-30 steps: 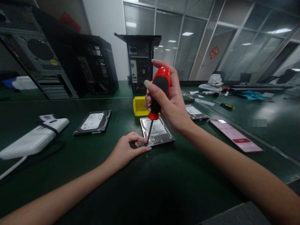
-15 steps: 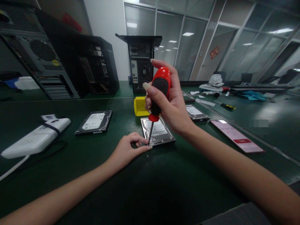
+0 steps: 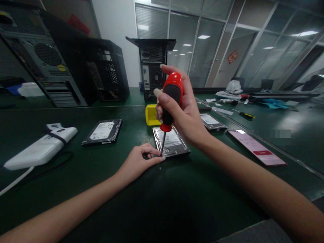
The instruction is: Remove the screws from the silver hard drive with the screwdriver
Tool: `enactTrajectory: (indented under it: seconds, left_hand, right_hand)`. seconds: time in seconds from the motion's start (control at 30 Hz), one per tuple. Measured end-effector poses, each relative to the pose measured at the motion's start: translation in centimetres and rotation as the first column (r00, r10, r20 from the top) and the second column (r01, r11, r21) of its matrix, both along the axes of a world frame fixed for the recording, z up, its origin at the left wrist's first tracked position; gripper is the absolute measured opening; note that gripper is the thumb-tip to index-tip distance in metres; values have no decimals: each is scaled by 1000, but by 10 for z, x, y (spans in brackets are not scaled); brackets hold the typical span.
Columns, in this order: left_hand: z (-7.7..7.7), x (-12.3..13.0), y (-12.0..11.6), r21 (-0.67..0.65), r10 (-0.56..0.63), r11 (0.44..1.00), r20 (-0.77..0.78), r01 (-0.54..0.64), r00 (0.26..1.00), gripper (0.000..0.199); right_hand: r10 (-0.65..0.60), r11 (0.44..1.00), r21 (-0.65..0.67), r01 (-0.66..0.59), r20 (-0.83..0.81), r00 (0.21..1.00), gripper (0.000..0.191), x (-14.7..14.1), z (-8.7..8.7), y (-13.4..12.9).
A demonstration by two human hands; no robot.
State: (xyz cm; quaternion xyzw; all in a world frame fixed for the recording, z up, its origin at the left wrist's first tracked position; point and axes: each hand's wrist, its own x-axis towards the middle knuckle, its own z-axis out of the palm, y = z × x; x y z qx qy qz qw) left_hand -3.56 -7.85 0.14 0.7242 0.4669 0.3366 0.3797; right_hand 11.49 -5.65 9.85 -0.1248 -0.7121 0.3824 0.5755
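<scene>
My right hand [image 3: 186,108] is wrapped round the black and red handle of a screwdriver [image 3: 172,92], held nearly upright. Its tip meets the near left corner of a silver hard drive [image 3: 174,143] lying on the green table [image 3: 162,202]. At that same corner, my left hand [image 3: 141,157] has its thumb and index finger on either side of the tip, pinching the drive's corner. Whether a screw sits under the tip is hidden. A tiny light piece [image 3: 160,168] lies on the table just in front of the drive. Behind the drive stands a yellow container [image 3: 151,114].
A second hard drive [image 3: 103,131] and a white power strip [image 3: 42,146] lie left. Another drive [image 3: 212,121], a pink phone [image 3: 257,147] and a yellow-black screwdriver [image 3: 244,114] lie right. Computer cases [image 3: 107,71] stand at the back.
The view has shifted very slightly. My right hand and the screwdriver handle have tilted a little to the left; my left hand keeps its place at the drive's corner.
</scene>
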Motion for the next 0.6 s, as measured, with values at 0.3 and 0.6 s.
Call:
enactTrajectory:
  seconds: [0.3, 0.6]
  left_hand:
    - [-2, 0, 2, -31, -5, 1000, 28, 6, 1000, 23]
    - [-2, -1, 1, -12, 3, 1000, 14, -3, 1000, 22]
  right_hand:
    - [84, 996, -33, -85, -37, 996, 39, -2, 4, -6]
    - [112, 992, -51, -115, -51, 992, 37, -3, 4, -7]
